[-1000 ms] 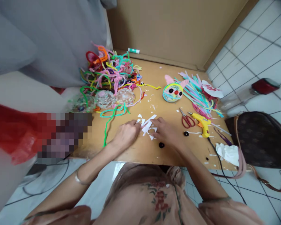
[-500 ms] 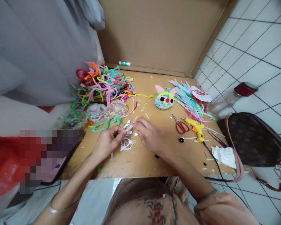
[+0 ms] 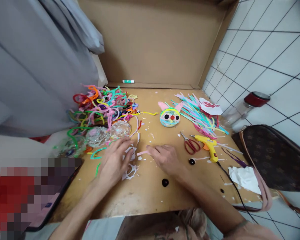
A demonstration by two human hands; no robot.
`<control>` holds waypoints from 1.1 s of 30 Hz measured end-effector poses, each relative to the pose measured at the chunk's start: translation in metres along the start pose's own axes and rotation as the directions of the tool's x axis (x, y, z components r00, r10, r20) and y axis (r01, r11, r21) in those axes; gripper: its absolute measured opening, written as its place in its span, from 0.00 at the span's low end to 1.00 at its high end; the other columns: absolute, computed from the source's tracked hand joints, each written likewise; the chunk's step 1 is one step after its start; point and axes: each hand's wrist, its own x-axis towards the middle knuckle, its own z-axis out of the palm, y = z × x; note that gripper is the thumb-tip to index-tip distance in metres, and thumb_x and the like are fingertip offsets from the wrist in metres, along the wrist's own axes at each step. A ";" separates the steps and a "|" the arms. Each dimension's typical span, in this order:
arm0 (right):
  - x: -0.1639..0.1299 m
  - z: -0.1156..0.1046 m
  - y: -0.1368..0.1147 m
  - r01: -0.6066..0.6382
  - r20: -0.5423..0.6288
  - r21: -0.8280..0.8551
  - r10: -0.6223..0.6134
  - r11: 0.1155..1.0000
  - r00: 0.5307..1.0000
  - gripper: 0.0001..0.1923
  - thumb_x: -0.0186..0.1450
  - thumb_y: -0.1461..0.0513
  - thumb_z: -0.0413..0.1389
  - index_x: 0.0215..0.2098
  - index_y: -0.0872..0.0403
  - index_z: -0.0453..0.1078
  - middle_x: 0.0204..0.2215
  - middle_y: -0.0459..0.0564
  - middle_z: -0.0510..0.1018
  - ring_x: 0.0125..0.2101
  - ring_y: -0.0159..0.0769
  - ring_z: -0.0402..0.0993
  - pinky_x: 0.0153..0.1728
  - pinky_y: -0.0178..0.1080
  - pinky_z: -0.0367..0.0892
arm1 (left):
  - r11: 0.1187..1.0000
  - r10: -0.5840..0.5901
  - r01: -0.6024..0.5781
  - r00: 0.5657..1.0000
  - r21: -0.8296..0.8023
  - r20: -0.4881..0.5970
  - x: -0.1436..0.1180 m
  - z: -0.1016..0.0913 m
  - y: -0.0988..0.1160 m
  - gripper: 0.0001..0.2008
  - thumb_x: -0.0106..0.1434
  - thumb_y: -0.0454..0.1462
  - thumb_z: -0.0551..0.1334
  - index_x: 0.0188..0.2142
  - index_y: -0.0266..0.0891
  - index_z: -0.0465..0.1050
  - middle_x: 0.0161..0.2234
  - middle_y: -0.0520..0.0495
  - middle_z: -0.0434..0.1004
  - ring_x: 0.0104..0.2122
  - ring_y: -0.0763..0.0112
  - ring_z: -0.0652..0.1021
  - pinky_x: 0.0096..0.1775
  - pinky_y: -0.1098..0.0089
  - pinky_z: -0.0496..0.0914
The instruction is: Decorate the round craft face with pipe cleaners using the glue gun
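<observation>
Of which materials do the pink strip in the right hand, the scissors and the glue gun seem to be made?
Pink strip: probably paper, perhaps thin foam; it looks flat and matte.
Scissors: grey blades, likely metal; smooth red handles, perhaps plastic or coated metal.
Glue gun: likely hard plastic, from its smooth yellow body.

1. Glue gun [image 3: 210, 145]: smooth plastic, as I see it.
2. Scissors [image 3: 187, 141], left of glue gun: metal blades, smooth handles.
3. Pink strip [image 3: 142, 153], farther left: matt, I'd say paper.
4. Tissue [image 3: 245, 179], right of glue gun: crumpled, matt paper.
5. Tabletop [image 3: 145, 193] under glue gun: wood-look, smooth.
</observation>
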 end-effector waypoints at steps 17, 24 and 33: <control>-0.013 0.023 0.026 -0.353 0.113 -0.018 0.353 0.935 0.929 0.11 0.72 0.65 0.46 0.36 0.54 0.69 0.25 0.49 0.80 0.23 0.34 0.74 0.25 0.36 0.54 | 0.929 0.363 -0.367 0.929 0.048 0.078 0.051 0.098 0.025 0.25 0.76 0.42 0.45 0.26 0.40 0.70 0.23 0.47 0.76 0.23 0.69 0.74 0.31 0.68 0.65; -0.015 0.023 0.027 -0.372 0.078 0.006 0.370 0.928 0.926 0.10 0.73 0.63 0.47 0.36 0.53 0.68 0.24 0.47 0.79 0.22 0.33 0.72 0.27 0.37 0.53 | 0.932 0.355 -0.358 0.933 0.059 0.056 0.052 0.102 0.018 0.27 0.76 0.44 0.46 0.22 0.41 0.68 0.17 0.50 0.70 0.18 0.72 0.69 0.26 0.70 0.59; -0.015 0.014 0.029 -0.252 -0.156 0.019 0.251 0.968 0.955 0.16 0.75 0.65 0.42 0.34 0.53 0.68 0.23 0.46 0.77 0.23 0.33 0.70 0.30 0.38 0.57 | 0.956 0.294 -0.293 0.954 0.026 -0.064 0.056 0.100 0.010 0.28 0.75 0.46 0.47 0.24 0.39 0.73 0.16 0.52 0.69 0.17 0.75 0.69 0.24 0.72 0.56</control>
